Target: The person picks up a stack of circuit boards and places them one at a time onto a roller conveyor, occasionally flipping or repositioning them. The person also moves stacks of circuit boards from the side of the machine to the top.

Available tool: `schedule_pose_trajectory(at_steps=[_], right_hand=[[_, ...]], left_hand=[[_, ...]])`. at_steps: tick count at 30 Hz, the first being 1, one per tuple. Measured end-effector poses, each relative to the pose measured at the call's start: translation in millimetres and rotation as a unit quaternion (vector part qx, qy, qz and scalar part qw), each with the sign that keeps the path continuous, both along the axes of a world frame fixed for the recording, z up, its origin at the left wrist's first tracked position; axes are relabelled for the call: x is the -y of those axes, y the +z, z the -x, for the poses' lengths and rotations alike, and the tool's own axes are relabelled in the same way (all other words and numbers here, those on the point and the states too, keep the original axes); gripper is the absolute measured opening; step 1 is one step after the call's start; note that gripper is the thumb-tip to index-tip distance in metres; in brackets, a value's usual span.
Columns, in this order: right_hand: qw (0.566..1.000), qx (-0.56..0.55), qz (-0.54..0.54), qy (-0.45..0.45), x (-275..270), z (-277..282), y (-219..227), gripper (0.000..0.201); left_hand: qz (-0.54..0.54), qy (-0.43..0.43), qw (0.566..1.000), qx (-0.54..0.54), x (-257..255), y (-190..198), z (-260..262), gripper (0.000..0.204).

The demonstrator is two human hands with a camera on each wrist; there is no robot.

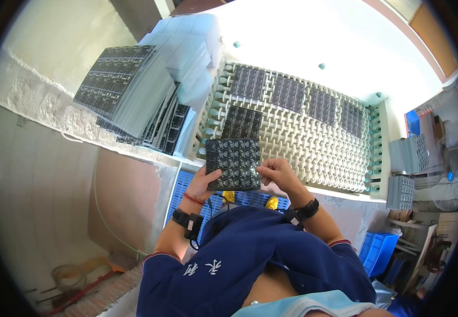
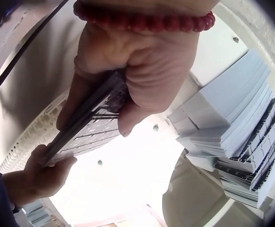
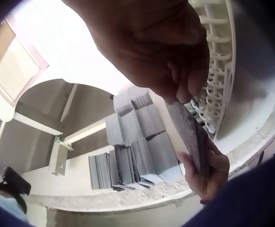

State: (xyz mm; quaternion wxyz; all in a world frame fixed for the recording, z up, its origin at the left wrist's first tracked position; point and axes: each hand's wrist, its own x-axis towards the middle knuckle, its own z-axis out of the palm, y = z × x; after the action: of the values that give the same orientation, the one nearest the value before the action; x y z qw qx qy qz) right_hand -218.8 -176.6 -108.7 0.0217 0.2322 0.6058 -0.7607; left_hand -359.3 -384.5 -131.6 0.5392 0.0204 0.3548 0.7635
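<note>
A small stack of dark printed circuit boards [image 1: 234, 164] is held in front of the body. The left hand [image 1: 201, 184] grips its left edge, thumb on top; in the left wrist view this hand [image 2: 137, 66] has the boards [image 2: 88, 125] between thumb and fingers. At the opposite edge, the right hand [image 1: 277, 174] pinches with bent fingers and thumb, also visible in the right wrist view [image 3: 151, 47]. Just beyond the stack, another dark board [image 1: 242, 122] lies on the white roller conveyor [image 1: 303, 142].
Four boards, one of them [image 1: 290, 93], lie in a row across the conveyor's far side. A tall leaning stack of boards [image 1: 107, 82] stands on the ledge at left, beside pale stacked sheets [image 1: 186, 58]. More stacks [image 1: 409, 153] and a blue crate [image 1: 378, 253] are at right.
</note>
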Motion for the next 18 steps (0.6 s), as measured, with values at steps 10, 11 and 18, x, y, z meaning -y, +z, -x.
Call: schedule_pose_trajectory(at_steps=[10,11,18], right_hand=[[0.970,0.079,-0.118,-0.197,-96,-35,-25,0.017],[0.962,0.102,-0.153,-0.201,-102,-38,-25,0.017],[0.935,0.119,-0.178,-0.283,-146,-92,-3,0.019]], left_hand=[[0.029,0.023,0.999,0.006,-8,5,4,0.027],[0.035,0.029,0.999,0.004,-8,4,4,0.028],[0.010,0.031,0.999,0.002,-8,7,0,0.036]])
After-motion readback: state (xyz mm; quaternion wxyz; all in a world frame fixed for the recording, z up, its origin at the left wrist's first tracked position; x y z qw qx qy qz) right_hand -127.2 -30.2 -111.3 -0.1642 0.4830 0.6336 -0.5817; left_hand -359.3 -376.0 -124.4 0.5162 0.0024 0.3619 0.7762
